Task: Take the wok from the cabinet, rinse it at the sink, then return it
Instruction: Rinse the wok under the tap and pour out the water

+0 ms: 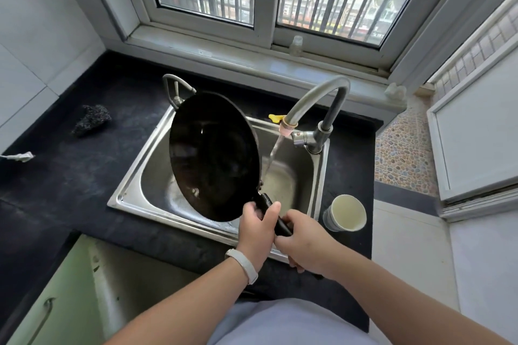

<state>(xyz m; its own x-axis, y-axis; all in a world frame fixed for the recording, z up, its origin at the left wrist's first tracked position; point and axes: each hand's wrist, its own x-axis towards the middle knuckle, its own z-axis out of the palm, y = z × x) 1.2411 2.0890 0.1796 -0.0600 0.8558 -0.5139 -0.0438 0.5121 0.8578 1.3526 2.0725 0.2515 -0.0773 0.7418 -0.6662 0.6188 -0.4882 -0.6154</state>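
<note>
Both forearms reach up from the bottom of the frame. The left hand (258, 221) is curled round the wok's black handle (265, 201) near the pan, and the right hand (305, 244) grips the handle's end. The one wok (213, 154) is held tilted on edge over the single steel sink (126, 190) at centre frame. One faucet (316, 98) runs water (276, 148) just right of the wok. One paper cup (347, 213) and one dark scourer (91, 119) sit on the black surface (70, 176).

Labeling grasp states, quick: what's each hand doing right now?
Left hand: closed around the wok handle.
Right hand: closed around the same handle, at its end.
</note>
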